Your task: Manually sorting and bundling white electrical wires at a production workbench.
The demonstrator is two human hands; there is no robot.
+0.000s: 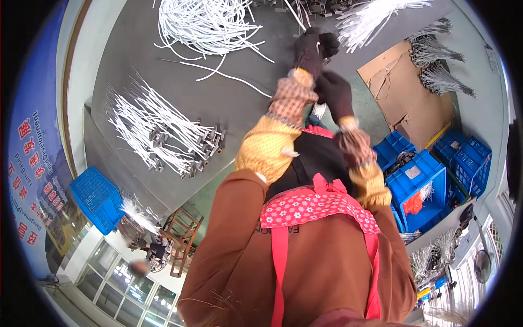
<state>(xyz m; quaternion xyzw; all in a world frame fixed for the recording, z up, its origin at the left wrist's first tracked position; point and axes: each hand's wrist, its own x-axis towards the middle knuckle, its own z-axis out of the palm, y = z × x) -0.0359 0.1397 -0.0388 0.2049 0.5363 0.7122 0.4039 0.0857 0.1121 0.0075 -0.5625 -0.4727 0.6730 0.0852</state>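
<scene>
My left hand [311,53], in a dark glove, reaches over the right part of the grey table. Its fingers are curled in, and a small pale bit shows between them; what it belongs to is hidden. A white cable [297,15] runs from the far edge down to the top of this hand; I cannot tell whether the hand holds it. Close below and to the right is my right hand [334,91], also dark-gloved and blurred. Its fingertips lie against or behind the left wrist and are hidden. A loose white cable [229,77] lies left of my hands.
A large heap of white cables [201,24] lies at the far left, another bundle [370,22] at the far right. Cables with metal end pieces [163,131] lie nearer left. Cardboard [408,90], wire bundles [444,79] and blue crates [417,180] are to the right. A person [158,253] is at lower left.
</scene>
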